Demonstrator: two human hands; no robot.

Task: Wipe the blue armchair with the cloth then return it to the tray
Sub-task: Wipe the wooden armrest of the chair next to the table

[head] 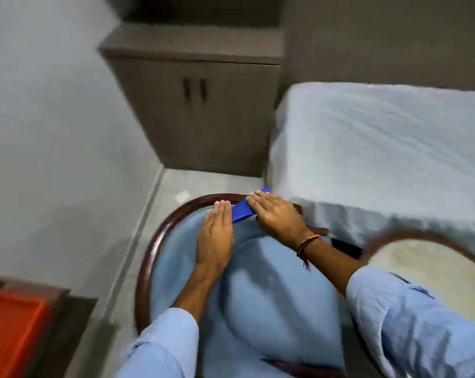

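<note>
The blue armchair [258, 282] fills the lower middle, light blue upholstery inside a dark curved wooden frame. A dark blue cloth [242, 212] lies on the top of its backrest. My right hand [277, 216] presses flat on the cloth, most of which is hidden under the palm. My left hand [216, 236] lies flat on the backrest just left of the cloth, fingers straight, its edge touching the cloth. An orange tray [12, 326] sits at the lower left on a dark surface.
A bed with a pale blue sheet [381, 148] stands to the right, close to the chair. A brown cabinet [198, 105] is behind the chair against the wall. A second chair with a cream seat [433, 268] is at the right.
</note>
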